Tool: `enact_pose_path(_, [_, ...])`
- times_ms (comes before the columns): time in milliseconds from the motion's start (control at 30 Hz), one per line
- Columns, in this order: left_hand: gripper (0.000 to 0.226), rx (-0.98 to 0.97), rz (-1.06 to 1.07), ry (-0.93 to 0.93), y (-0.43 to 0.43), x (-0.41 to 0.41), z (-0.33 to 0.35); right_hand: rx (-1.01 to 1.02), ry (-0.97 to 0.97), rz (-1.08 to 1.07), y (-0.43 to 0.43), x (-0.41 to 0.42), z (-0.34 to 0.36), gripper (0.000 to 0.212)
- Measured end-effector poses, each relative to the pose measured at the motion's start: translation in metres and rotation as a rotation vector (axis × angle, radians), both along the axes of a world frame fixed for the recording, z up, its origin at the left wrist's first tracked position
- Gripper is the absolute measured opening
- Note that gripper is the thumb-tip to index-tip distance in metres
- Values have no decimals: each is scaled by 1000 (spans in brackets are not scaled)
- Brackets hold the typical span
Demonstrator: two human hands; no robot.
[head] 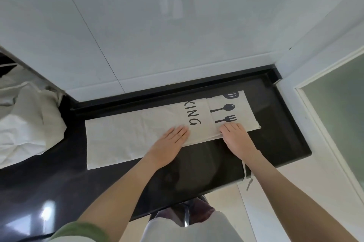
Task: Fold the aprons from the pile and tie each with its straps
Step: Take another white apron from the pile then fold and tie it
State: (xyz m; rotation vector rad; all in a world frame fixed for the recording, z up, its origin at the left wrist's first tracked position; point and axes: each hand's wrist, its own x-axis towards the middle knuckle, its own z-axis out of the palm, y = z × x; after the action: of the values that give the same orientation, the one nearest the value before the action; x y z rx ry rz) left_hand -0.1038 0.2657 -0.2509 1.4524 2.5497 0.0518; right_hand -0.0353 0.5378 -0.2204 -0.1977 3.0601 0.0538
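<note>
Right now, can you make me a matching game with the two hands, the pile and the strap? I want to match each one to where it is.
Things:
1. pile of aprons
2. strap
3. left hand
4. right hand

Places:
A. fingers flat on the apron, beside the printed fork
B. hanging over the counter front edge
C. heaped at the counter's left end
D. flat on the apron, beside the letter G

Pairs: 1-C, 2-B, 3-D, 4-A

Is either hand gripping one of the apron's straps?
No, the left hand and right hand both press flat on the folded apron, while a strap hangs loose over the counter edge.
</note>
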Motion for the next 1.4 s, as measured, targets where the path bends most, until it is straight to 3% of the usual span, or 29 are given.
enact_pose_path(167, [50, 4, 4, 1, -1, 1, -5, -17, -16, -55, -1, -5, -1, 35])
enact_pose_path(267, [59, -27, 36, -60, -1, 2, -6, -53, -81, -43, -2, -5, 0, 28])
enact_pose_path(367, [60, 91, 93, -224, 4, 3, 4, -113, -116, -21, -7, -9, 3, 18])
enact_pose_path(433, [64, 201, 252, -297, 5, 2, 10, -144, -74, 27, -24, -18, 5, 18])
enact_pose_path(500, [61, 269, 469, -244, -1, 0, 14, -188, -22, 20, -52, -31, 6, 24])
enact_pose_path(633, [49, 250, 1046, -238, -39, -12, 16, -342, -97, -177, -131, -66, 7, 44])
enact_pose_path(733, [55, 183, 1306, -217, -80, -18, 21, -415, -210, -46, -190, -86, 2, 56])
enact_pose_path(833, [56, 278, 1501, -205, -117, -17, 20, -403, -287, 108, -232, -92, -10, 57])
enact_pose_path(1000, [59, 342, 1874, -300, -145, -29, 29, -221, -317, 215, -252, -88, -26, 65])
enact_pose_path(1233, [54, 249, 1741, -709, -169, -50, 43, -232, -266, 153, -276, -89, -20, 71])
enact_pose_path(1333, [21, 269, 1653, -804, -179, -53, 50, -290, -202, 156, -288, -92, -18, 65])
enact_pose_path(1400, [16, 364, 1589, -835, -180, -52, 53, -405, -236, 159, -293, -97, -14, 59])
